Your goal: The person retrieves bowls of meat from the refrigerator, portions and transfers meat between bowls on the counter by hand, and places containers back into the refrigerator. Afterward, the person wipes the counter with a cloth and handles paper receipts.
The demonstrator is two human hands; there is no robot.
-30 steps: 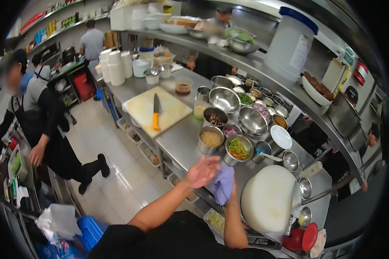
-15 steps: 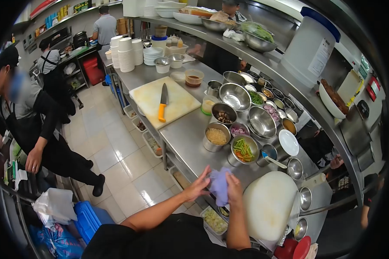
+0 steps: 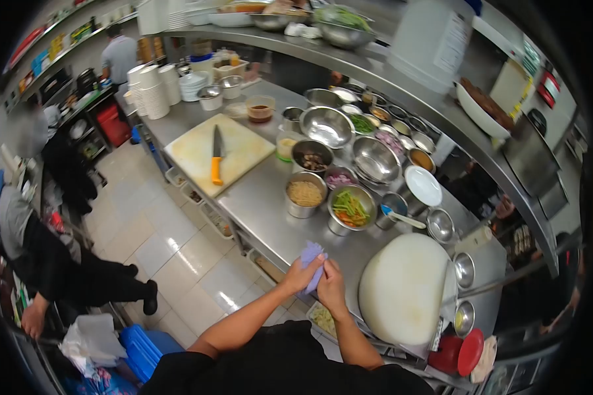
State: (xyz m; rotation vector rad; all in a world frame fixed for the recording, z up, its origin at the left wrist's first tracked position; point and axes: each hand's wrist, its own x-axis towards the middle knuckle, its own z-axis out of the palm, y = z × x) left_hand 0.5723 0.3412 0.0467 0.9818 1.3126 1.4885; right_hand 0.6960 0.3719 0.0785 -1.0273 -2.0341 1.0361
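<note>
Both my hands meet in front of the steel counter's edge, gripping a purple cloth (image 3: 312,252). My left hand (image 3: 300,275) is closed round its left side, and my right hand (image 3: 331,284) is closed on its right side. Beyond them on the counter stand a steel pot of noodle-like strips (image 3: 305,193) and a bowl of green and orange vegetables (image 3: 350,209). A thick, rounded white board (image 3: 404,289) lies to the right of my hands. Further off, a knife with an orange handle (image 3: 216,170) rests on a white cutting board (image 3: 191,148).
At the left a person (image 3: 66,263) stands by another counter. Steel bowls (image 3: 375,160) crowd the middle of my counter. A raised steel shelf (image 3: 349,60) runs above its far side. Red containers (image 3: 469,352) sit at the lower right, and a blue bin (image 3: 141,352) at the lower left.
My hands have come together, and my left hand, earlier spread beside the cloth, is now closed on it. The view has shifted, and the person at the left is seen lower.
</note>
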